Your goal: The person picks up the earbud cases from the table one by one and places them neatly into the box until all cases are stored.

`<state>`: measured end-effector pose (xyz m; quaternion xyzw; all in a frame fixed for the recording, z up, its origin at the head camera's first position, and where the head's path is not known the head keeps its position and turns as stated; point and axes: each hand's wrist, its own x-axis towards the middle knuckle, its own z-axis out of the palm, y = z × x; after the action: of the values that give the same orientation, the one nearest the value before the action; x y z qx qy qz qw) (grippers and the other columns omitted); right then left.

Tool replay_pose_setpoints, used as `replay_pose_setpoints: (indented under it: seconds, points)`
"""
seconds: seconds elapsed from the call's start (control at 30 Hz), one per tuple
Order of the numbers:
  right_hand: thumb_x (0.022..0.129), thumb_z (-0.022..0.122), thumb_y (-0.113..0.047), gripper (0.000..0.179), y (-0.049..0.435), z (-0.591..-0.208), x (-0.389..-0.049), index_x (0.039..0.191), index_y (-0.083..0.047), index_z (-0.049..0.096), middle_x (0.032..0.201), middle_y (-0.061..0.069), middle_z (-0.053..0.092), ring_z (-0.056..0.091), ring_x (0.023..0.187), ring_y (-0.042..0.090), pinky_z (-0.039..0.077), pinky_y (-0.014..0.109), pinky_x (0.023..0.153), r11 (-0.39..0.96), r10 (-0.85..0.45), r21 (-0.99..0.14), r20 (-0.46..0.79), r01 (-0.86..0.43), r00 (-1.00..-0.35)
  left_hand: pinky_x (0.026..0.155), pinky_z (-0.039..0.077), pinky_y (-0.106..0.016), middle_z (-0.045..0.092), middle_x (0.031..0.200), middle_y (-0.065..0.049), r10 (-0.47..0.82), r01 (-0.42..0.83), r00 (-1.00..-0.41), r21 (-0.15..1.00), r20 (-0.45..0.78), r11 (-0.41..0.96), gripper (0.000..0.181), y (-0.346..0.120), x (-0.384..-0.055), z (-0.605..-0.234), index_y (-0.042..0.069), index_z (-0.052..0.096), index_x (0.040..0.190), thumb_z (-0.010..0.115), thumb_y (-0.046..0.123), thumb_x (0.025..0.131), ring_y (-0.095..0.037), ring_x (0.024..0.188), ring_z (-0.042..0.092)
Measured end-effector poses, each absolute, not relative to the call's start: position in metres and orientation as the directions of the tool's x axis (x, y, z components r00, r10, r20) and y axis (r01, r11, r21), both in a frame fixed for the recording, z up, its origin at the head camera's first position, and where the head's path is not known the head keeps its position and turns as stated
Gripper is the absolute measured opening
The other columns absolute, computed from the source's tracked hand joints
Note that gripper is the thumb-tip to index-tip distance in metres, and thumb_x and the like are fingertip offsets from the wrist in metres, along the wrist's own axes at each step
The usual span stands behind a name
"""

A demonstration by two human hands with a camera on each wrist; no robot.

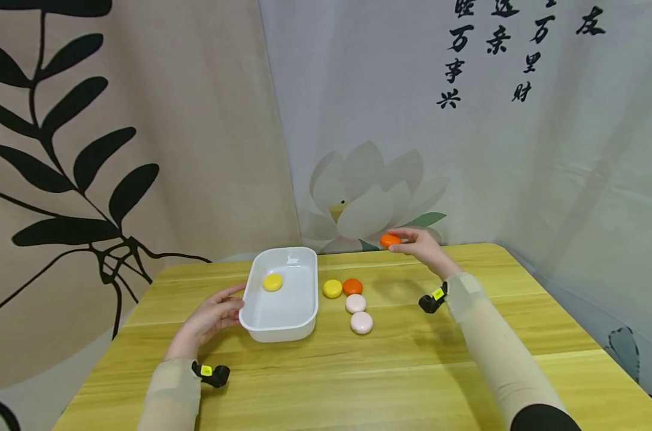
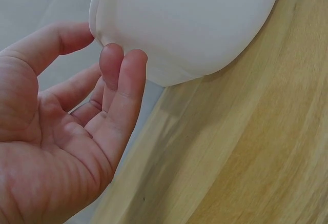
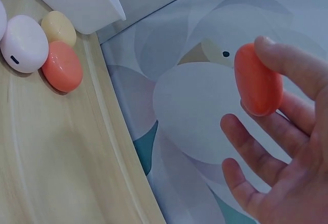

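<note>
My right hand (image 1: 418, 246) pinches a smooth orange pebble-shaped piece (image 3: 258, 80) between thumb and fingertips, raised near the table's far edge; its other fingers are spread. On the left, my left hand (image 1: 214, 316) holds the side of a white rectangular tub (image 1: 282, 334), with fingertips (image 2: 134, 62) against its wall below the rim. Inside the tub lies a yellow piece (image 1: 273, 282). To its right, another yellow piece (image 1: 333, 288) sits beside an orange one (image 1: 352, 286). Two pale pink pieces (image 1: 361, 322) lie in front of them; one shows a small dark slot in the right wrist view.
Everything stands on a wooden table (image 1: 369, 383). Behind its far edge hangs a cloth backdrop (image 1: 207, 149) printed with leaves, a lotus and dark characters. Each wrist carries a small black camera (image 1: 432, 299).
</note>
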<state>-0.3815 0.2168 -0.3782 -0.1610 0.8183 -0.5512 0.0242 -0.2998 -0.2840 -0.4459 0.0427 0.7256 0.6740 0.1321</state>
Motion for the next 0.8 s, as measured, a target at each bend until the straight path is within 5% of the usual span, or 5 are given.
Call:
replay_pose_setpoints:
  seconds: [0.8]
  points:
    - [0.086,0.075,-0.029,0.062,0.213,-0.361,-0.381,0.14,-0.009,0.052,0.137,0.012,0.053,0.054,0.113,0.031,0.035,0.054,0.105,0.342,-0.298,-0.913,0.117,-0.221,-0.947,0.078,0.056,-0.034,0.061,0.1,-0.008,0.24,-0.115,-0.961,0.989,-0.134,0.09,0.063,-0.285,-0.302,-0.447,-0.001,0.027,0.15,0.058,0.009,0.096,-0.018,0.081,0.064]
